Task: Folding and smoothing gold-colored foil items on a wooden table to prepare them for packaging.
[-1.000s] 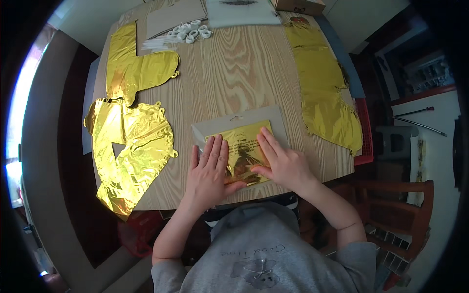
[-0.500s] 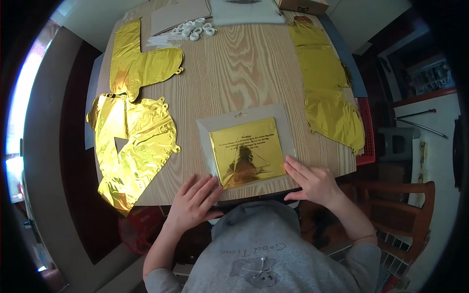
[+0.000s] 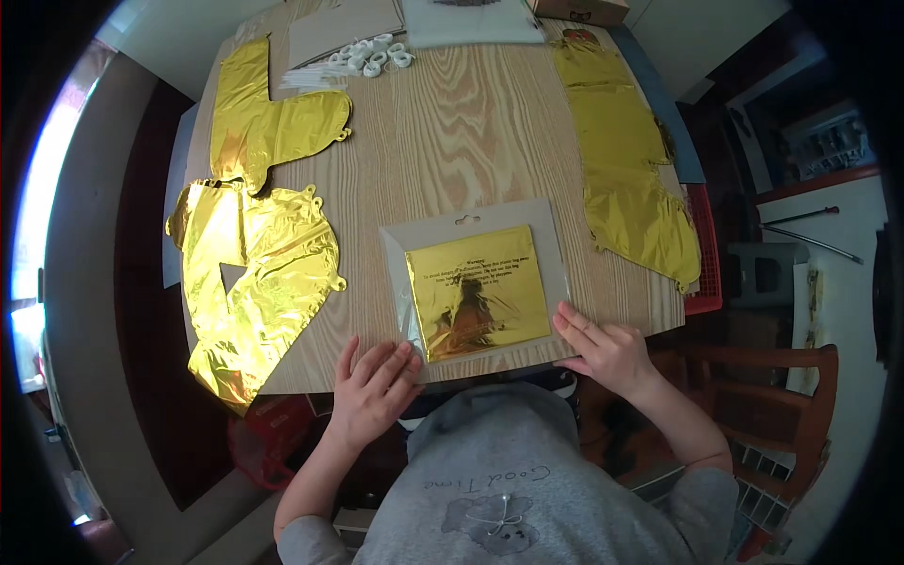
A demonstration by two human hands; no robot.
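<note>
A clear flat plastic bag (image 3: 394,247) with a hang hole at its far edge lies at the near edge of the table. Inside it sits a folded gold foil balloon (image 3: 513,315), shiny and nearly square, with dark print showing over it. My left hand (image 3: 379,391) rests at the bag's near left corner, fingers stretched out, its thumb partly hidden. My right hand (image 3: 607,353) touches the bag's near right edge with its fingertips, the thumb apart from them near the table edge. Both hands are open.
Two flat gold foil balloons (image 3: 282,127) lie along the left side of the wooden table (image 3: 461,122). Another gold foil balloon (image 3: 617,141) lies on the right. Several white ribbon rolls (image 3: 372,56), white straws (image 3: 311,75) and clear bags (image 3: 471,28) are at the back.
My right thumb has drawn in closer to its fingers. My left hand has shifted slightly, with its fingertips still at the bag's corner. The bag has barely moved.
</note>
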